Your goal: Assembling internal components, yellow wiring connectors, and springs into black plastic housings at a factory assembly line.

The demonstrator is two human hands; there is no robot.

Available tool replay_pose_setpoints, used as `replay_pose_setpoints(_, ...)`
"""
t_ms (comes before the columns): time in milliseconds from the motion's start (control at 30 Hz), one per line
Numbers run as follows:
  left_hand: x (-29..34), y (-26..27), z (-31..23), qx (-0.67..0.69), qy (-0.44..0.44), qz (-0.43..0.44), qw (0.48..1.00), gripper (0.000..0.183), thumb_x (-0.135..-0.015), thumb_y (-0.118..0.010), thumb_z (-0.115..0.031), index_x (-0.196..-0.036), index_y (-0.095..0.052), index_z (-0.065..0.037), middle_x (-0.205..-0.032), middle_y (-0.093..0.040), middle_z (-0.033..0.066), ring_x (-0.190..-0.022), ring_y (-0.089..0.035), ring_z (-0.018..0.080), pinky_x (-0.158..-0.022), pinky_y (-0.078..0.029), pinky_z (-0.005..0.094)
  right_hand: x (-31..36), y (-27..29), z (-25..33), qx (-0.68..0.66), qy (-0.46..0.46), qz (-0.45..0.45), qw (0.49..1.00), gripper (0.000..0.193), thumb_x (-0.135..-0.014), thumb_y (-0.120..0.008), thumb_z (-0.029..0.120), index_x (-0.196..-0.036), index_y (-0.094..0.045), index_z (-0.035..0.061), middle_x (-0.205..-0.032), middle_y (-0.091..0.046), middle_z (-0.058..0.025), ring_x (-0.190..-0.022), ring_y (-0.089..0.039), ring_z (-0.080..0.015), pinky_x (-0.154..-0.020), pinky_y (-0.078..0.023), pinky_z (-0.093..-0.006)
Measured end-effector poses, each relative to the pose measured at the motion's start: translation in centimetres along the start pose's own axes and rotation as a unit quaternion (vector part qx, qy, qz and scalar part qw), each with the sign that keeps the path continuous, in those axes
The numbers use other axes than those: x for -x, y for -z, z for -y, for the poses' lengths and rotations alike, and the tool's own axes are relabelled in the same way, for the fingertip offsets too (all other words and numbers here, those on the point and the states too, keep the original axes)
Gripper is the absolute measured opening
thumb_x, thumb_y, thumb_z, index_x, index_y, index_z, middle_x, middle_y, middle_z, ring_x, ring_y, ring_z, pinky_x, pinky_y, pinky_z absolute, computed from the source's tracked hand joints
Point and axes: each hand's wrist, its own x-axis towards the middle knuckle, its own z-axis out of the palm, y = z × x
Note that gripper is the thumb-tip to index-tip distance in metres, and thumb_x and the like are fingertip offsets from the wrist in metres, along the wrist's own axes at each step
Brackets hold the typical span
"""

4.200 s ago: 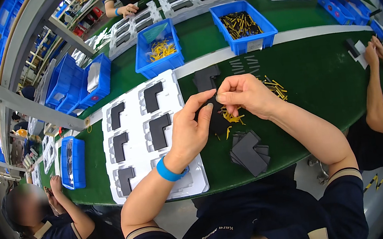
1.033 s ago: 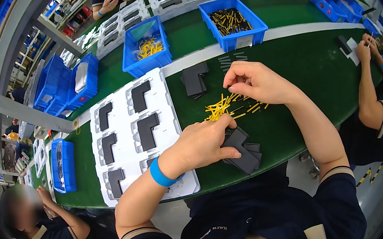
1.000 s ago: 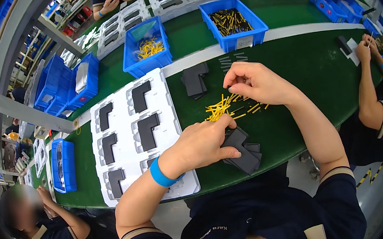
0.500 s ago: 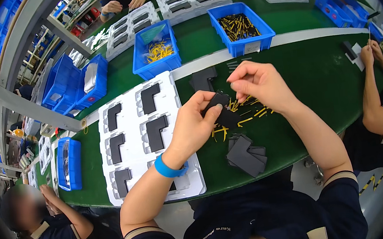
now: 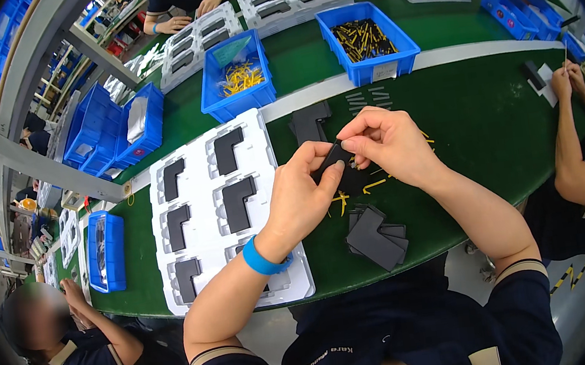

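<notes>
My left hand (image 5: 301,185), with a blue band at its wrist, grips a flat black L-shaped piece (image 5: 333,158) between thumb and fingers. Thumb and forefinger of my right hand (image 5: 395,148) are pinched together against the upper edge of that piece; anything between those fingertips is too small to make out. Beneath both hands lie yellow and black strips (image 5: 375,184), partly hidden. Closer to me is a loose stack of black L-shaped pieces (image 5: 374,236). Beyond my hands lie more dark L-shaped pieces (image 5: 309,121) and short grey strips (image 5: 370,99).
On my left a white moulded tray (image 5: 280,234) holds several black L-shaped pieces. Across the green table (image 5: 488,124) stand a blue bin (image 5: 215,105) of yellow strips and a blue bin (image 5: 407,58) of black and yellow strips. Co-workers sit left, right and opposite.
My right hand has come down and left, from apart to touching the piece's upper edge. The piece has tilted in my left hand. The person opposite has shifted their hands.
</notes>
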Motion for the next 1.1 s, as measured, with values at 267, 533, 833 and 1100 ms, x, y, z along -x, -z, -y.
replay_pose_setpoints(267,0.0,-0.1,0.1,0.003,0.002,-0.007,1.0,0.016,-0.084,-0.061,-0.007,-0.097,-0.056,0.001,-0.08,-0.07,0.0132,-0.066,-0.065,0.0164,-0.061,-0.048,0.0267,0.0,-0.2,-0.4,-0.011,0.008,-0.004,1.0,0.008,-0.085,-0.063,0.003,-0.092,-0.063,-0.0023,-0.08,-0.06,-0.0037,-0.065,-0.059,-0.0082,-0.059,-0.052,-0.023)
replay_pose_setpoints(533,0.0,0.0,0.6,0.05,-0.019,-0.008,0.999,0.019,-0.084,-0.062,-0.005,-0.101,-0.054,0.0,-0.078,-0.069,0.0118,-0.066,-0.064,0.0146,-0.06,-0.048,0.0259,-0.3,0.3,-0.6,0.022,-0.034,0.045,0.998,0.013,-0.087,-0.065,0.014,-0.089,-0.062,0.0009,-0.073,-0.06,0.0004,-0.061,-0.054,-0.0045,-0.053,-0.045,-0.0196)
replay_pose_setpoints(833,0.1,0.4,0.3,0.091,-0.008,0.009,0.996,0.03,-0.085,-0.061,-0.002,-0.114,-0.052,0.0,-0.077,-0.068,0.0085,-0.067,-0.062,0.0091,-0.059,-0.047,0.0232,-0.2,-0.4,-1.4,-0.014,0.005,0.016,1.0,0.015,-0.087,-0.065,0.016,-0.085,-0.061,0.0011,-0.068,-0.059,0.0004,-0.057,-0.051,-0.0036,-0.049,-0.04,-0.0205)
replay_pose_setpoints(1100,0.0,0.5,0.7,0.088,-0.042,0.002,0.995,0.035,-0.086,-0.059,-0.001,-0.121,-0.052,-0.002,-0.079,-0.067,0.0068,-0.073,-0.063,0.0098,-0.063,-0.049,0.023,-0.4,-0.6,-1.8,-0.062,0.006,0.02,0.998,0.02,-0.09,-0.062,0.02,-0.084,-0.059,0.0021,-0.067,-0.056,0.0013,-0.057,-0.048,-0.0037,-0.05,-0.038,-0.0199)
